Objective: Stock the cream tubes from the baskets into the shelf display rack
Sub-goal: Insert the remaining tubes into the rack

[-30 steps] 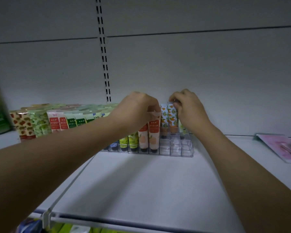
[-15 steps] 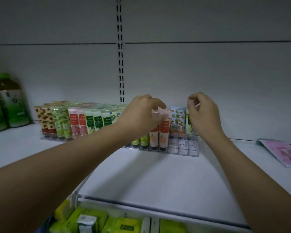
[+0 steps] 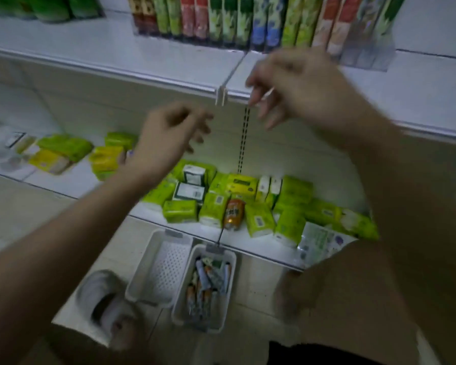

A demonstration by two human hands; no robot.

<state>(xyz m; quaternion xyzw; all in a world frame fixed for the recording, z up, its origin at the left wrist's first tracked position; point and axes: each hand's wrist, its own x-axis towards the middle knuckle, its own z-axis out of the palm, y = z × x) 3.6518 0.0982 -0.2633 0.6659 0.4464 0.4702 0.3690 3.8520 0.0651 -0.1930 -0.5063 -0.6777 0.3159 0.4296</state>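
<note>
Both hands motion-blurred; rack tubes point(image 3: 242, 19) cut off by top edge; basket tubes point(image 3: 204, 288) indistinct.

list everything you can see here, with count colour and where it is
cream tubes in rack: a row, count unclear, green, red, blue and peach, upper shelf
display rack: one, clear, upper shelf, right end slots bare
left basket: one, white, floor, no tubes seen in it
right basket: one, white, floor beside the left basket
loose cream tubes: several, orange and grey, in the right basket
tissue packs: many, green and yellow, lower shelf
can: one, orange, lying among the tissue packs
shoe: one, white, floor at left
left hand: fingers loosely curled, holds nothing
right hand: fingers loosely curled, holds nothing
</note>
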